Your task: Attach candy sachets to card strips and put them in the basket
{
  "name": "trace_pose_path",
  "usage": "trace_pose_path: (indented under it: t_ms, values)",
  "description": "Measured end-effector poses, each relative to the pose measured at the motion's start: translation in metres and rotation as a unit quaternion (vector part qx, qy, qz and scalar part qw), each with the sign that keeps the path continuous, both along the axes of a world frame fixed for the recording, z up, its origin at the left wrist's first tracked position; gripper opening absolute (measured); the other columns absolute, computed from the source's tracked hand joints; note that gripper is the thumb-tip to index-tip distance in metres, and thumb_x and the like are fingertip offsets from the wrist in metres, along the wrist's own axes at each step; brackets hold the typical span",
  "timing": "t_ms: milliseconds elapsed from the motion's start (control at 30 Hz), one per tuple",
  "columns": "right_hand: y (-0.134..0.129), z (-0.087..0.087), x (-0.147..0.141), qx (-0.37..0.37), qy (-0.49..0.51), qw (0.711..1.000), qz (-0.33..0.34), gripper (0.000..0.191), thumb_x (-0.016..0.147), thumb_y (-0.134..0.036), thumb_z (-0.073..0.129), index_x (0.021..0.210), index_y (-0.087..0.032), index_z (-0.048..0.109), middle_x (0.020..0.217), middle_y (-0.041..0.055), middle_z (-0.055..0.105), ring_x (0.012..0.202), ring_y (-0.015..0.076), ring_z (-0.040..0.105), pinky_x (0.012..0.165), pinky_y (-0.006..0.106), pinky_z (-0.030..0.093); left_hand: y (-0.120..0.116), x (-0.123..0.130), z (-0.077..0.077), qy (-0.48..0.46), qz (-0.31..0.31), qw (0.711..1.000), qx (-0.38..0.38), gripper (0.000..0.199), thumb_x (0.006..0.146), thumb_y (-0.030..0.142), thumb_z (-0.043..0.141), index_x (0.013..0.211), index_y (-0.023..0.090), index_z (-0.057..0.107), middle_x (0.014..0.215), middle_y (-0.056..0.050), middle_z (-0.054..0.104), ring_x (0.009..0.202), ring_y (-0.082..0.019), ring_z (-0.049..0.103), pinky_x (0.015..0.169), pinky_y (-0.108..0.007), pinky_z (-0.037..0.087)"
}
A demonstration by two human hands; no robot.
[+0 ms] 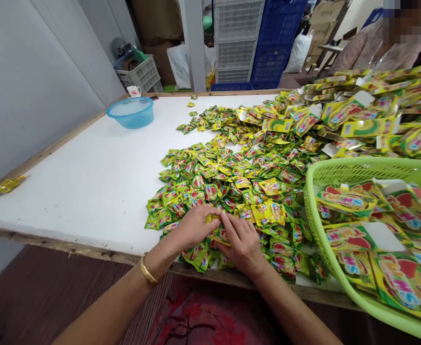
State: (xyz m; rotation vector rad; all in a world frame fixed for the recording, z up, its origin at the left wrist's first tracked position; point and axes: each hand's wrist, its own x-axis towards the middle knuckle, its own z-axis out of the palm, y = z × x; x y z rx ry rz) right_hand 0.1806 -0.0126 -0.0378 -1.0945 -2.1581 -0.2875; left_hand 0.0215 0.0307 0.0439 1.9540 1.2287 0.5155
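My left hand (198, 225), with a gold bangle at the wrist, is closed on a small yellow-green packet at the near edge of a wide heap of candy packets (210, 167). Right beside it, my right hand (242, 242) has its fingers curled over a packet (222, 235) between the two hands. The fingertips of both hands nearly touch. Many shiny green and yellow packets with red fruit pictures lie around and under the hands on the white table (88, 182).
A green basket (314, 215) holding printed boxes stands at the right edge. Behind it rises a pile of yellow boxes (368, 127). A blue basket (133, 115) and a cup (134, 91) are at the back left. Stacked crates (237, 38) and a person (376, 48) are beyond the table.
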Motion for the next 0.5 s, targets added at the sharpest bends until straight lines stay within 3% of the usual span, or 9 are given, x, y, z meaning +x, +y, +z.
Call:
trace_pose_path:
  t_ms: [100,233,300,500]
  values:
    - [0.000,0.000,0.001,-0.006,-0.001,1.000,0.000,0.070,0.087,-0.036,0.051,0.144,-0.009,0.023,0.116,0.0171,0.060,0.100,0.0244,0.055,0.080,0.038,0.044,-0.002,0.001,-0.001,0.019,0.036,0.999,0.003,0.020,0.076,0.020,0.048,0.087,0.017,0.066,0.087,-0.004,0.067,0.083,-0.019,0.058,0.081,-0.030,0.045]
    - [-0.001,0.001,0.000,-0.011,-0.003,1.000,0.018,0.070,0.087,-0.038,0.050,0.144,-0.008,0.023,0.118,0.0169,0.060,0.100,0.0239,0.055,0.080,0.037,0.044,0.000,-0.012,0.007,-0.001,-0.080,0.996,-0.033,0.017,0.079,0.026,0.051,0.080,0.018,0.066,0.077,-0.001,0.062,0.076,-0.017,0.055,0.077,-0.028,0.044]
    - [-0.001,0.002,-0.001,-0.015,-0.011,0.999,0.027,0.069,0.087,-0.039,0.051,0.143,-0.007,0.025,0.119,0.0166,0.059,0.099,0.0240,0.055,0.080,0.037,0.043,0.001,-0.019,0.010,0.009,-0.107,0.993,-0.038,0.019,0.080,0.026,0.051,0.078,0.019,0.068,0.074,-0.001,0.062,0.077,-0.017,0.055,0.079,-0.028,0.043]
    - [0.000,0.005,-0.001,-0.009,-0.027,0.999,0.027,0.063,0.088,-0.035,0.051,0.141,-0.006,0.030,0.120,0.0160,0.060,0.098,0.0234,0.056,0.081,0.037,0.043,0.002,-0.012,0.001,0.030,0.018,0.999,-0.033,0.017,0.071,0.017,0.058,0.078,0.021,0.073,0.076,-0.001,0.068,0.075,-0.018,0.060,0.077,-0.029,0.044]
